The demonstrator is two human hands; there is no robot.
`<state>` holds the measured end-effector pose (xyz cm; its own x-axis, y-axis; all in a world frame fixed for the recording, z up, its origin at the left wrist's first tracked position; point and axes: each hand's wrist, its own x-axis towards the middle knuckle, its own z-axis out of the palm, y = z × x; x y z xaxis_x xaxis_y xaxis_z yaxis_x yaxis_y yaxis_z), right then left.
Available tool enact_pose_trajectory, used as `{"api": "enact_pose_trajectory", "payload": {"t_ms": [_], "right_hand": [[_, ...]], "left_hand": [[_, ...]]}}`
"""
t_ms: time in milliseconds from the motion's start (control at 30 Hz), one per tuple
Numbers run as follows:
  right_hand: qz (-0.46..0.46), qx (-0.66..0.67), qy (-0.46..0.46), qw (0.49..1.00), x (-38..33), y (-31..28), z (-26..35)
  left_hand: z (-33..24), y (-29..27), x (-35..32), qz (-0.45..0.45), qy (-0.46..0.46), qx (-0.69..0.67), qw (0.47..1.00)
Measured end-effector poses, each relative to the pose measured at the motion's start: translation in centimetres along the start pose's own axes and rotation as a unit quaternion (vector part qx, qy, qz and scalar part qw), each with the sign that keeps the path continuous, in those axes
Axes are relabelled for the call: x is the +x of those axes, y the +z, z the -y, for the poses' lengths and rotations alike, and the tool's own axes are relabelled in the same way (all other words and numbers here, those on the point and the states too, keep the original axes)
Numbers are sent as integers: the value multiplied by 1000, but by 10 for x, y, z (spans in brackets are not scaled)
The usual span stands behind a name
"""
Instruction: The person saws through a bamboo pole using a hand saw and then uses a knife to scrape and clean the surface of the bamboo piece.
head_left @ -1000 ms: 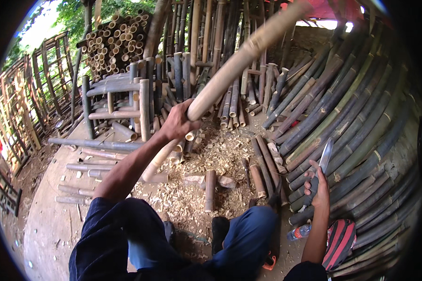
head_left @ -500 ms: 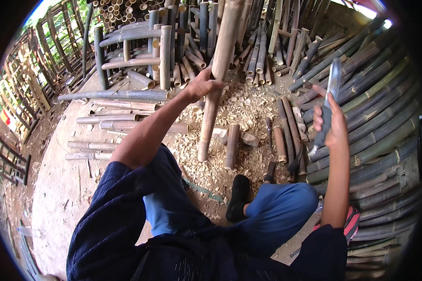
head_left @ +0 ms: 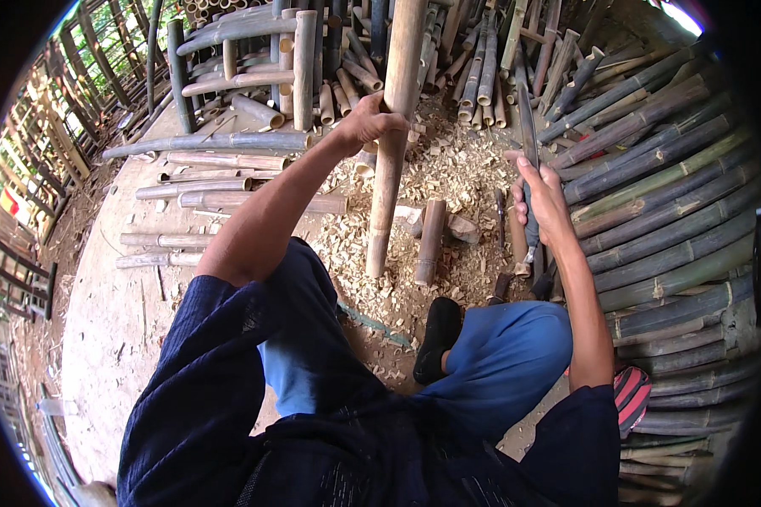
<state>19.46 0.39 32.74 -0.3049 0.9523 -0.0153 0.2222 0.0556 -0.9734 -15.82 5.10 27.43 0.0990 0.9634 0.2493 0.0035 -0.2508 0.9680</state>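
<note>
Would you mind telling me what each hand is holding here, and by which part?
The left hand grips the upright bamboo pole around its shaft, well above the ground. The right hand holds a long blade by its handle, blade pointing up.

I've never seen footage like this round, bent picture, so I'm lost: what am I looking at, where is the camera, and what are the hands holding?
There is no machine here: a person works with bare hands, and a wide fisheye camera worn on their head looks down, which bends straight edges near the rim. The forearms in dark blue sleeves are the person's own. The left hand grips a long pale bamboo pole standing nearly upright, its lower end on the ground. The right hand holds a long-bladed knife, blade pointing up. The dirt ground is strewn with wood chips and short cut bamboo pieces. Darker bamboo poles are stacked at the right, and paler ones lie at the left.
</note>
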Motion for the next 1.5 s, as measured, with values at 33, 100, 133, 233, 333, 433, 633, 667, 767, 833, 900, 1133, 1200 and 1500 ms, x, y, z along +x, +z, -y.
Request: {"api": "enact_pose_trajectory", "payload": {"t_ms": [33,100,133,233,333,433,633,667,767,833,900,1133,1200,1500], "right_hand": [[2,-22,-12,1000,4,3,1],[19,-45,-17,999,9,10,5],[25,-52,-16,998,13,12,6],[37,-75,-12,996,25,17,2],[41,-123,-12,991,38,22,-4],[51,-176,-11,983,48,25,-8],[67,-185,22,980,68,17,-27],[69,-193,9,979,62,23,-16],[76,-202,11,976,54,40,-7],[88,-178,-6,980,47,34,-8],[93,-132,-8,987,45,28,-11],[73,-116,20,990,42,11,-13],[65,-114,34,991,40,10,-12],[65,-101,35,992,41,6,-17]], "left_hand": [[0,-4,1,0,-1,6,1000],[1,-11,3,-2,-2,17,1000],[0,-12,1,-4,-19,0,1000],[-3,-12,3,-12,-24,26,999],[-5,-8,-3,-20,-9,-27,999],[-11,-5,-4,-37,0,32,999],[-23,-3,-11,-6,-14,37,999],[-24,-7,-12,10,7,-10,1000],[0,-23,-13,37,41,-142,988],[-5,-11,-15,24,11,-118,993],[6,-16,-5,78,5,-102,992],[0,-5,1,69,17,1,997],[-3,6,-3,24,37,6,999],[-23,18,-15,6,35,-69,997]]}}
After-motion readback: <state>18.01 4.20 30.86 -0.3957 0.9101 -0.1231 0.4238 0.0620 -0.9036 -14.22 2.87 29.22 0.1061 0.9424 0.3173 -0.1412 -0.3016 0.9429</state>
